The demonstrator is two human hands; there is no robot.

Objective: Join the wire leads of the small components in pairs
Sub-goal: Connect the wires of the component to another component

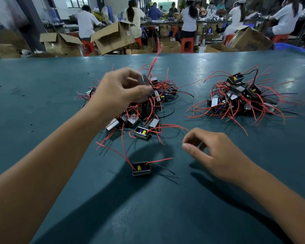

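Observation:
My left hand (120, 90) hovers above the left pile of small boxed components (148, 106) and grips one component (144, 80), blurred, whose long red lead (155, 57) trails upward. My right hand (213, 152) floats low over the table with fingers loosely curled, thumb near forefinger, and I see nothing in it. One single component (141, 168) with a yellow and a purple part inside lies near me, red and black leads spread out. A second pile of components (239, 97) with red leads lies at the right.
The teal table (42, 95) runs wide to both sides and toward me. Beyond its far edge stand open cardboard boxes (113, 37), red stools and several seated people at another bench.

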